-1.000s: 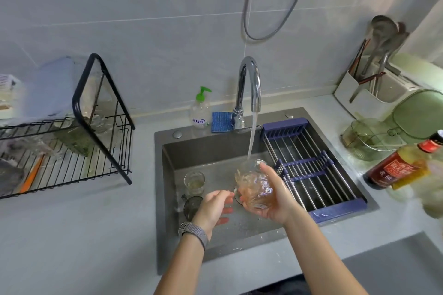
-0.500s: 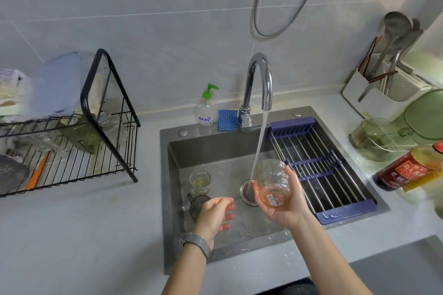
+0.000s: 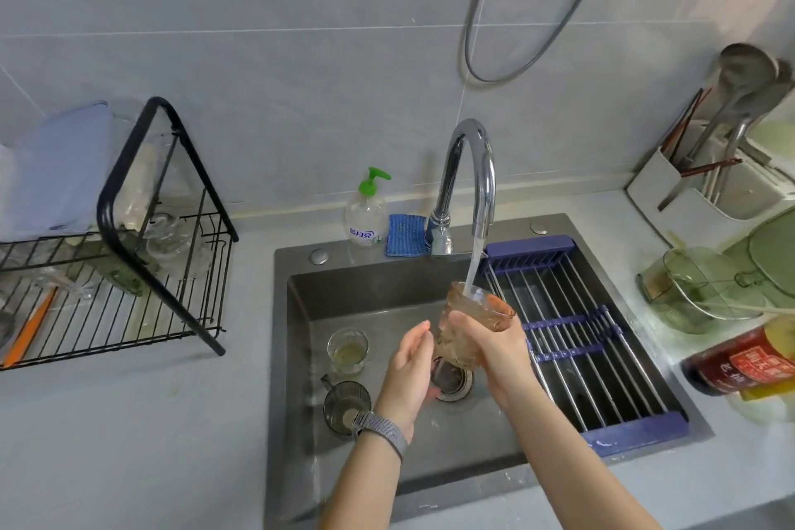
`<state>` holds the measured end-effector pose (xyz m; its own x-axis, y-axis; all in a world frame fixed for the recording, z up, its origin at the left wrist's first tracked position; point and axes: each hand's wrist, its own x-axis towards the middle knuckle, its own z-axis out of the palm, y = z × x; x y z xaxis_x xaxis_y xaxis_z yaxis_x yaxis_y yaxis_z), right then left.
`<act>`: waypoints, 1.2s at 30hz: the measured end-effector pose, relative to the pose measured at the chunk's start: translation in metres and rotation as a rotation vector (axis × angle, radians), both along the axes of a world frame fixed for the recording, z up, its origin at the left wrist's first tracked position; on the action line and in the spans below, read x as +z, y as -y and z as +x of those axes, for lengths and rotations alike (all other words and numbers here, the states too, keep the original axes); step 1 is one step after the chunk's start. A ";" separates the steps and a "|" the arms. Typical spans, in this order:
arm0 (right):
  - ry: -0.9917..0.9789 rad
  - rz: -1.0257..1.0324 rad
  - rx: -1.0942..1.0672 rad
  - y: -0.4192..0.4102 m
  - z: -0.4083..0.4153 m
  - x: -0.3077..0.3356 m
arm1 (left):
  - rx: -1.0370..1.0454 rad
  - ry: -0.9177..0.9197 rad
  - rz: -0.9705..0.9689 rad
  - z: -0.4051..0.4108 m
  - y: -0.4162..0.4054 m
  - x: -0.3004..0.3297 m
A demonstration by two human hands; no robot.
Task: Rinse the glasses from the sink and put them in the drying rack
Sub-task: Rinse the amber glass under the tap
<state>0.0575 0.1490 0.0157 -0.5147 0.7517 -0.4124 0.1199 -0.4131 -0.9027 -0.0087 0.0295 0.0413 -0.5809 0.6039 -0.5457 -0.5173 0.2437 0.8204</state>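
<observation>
Over the sink point(image 3: 297, 314), the right hand point(image 3: 494, 340) wraps a textured amber glass point(image 3: 471, 325) and holds it upright under the faucet point(image 3: 471, 181), water running into its mouth. The left hand point(image 3: 411, 366) hovers open just beside it, fingers loose, holding nothing. Two more glasses sit in the basin: a small clear glass point(image 3: 347, 351) and a dark handled cup point(image 3: 344, 407). The black wire drying rack point(image 3: 129, 271) stands on the counter point(image 3: 129, 422) at left.
</observation>
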 end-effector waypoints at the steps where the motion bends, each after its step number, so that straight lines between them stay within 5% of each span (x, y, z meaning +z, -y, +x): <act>1: 0.017 0.021 -0.014 -0.003 -0.002 0.000 | 0.018 0.029 -0.004 -0.003 -0.004 -0.001; 10: 0.097 0.293 0.152 -0.021 -0.011 -0.001 | 0.092 0.172 -0.051 -0.013 -0.029 -0.015; 13: 0.078 0.242 0.059 -0.021 -0.011 -0.007 | 0.104 0.229 -0.035 -0.014 -0.034 -0.018; 19: 0.028 0.263 0.035 -0.007 -0.010 -0.001 | 0.101 0.641 0.181 -0.015 -0.040 -0.029; 22: 0.028 0.381 0.044 -0.004 -0.010 0.003 | 0.016 0.692 0.220 -0.015 -0.047 -0.024; 26: 0.025 0.652 0.258 -0.018 0.000 0.008 | 0.084 0.766 0.237 -0.020 -0.054 -0.021; 29: 0.033 1.176 0.454 -0.045 0.007 0.012 | 0.122 0.692 0.286 -0.028 -0.051 -0.025; 31: -0.020 1.406 0.768 -0.061 0.008 0.016 | 0.089 0.691 0.320 -0.031 -0.051 -0.025; 34: 0.250 1.529 1.280 -0.074 -0.005 0.033 | 0.010 0.646 0.308 -0.030 -0.058 -0.022; 36: 0.293 1.683 1.409 -0.079 -0.014 0.037 | -0.019 0.594 0.291 -0.030 -0.063 -0.023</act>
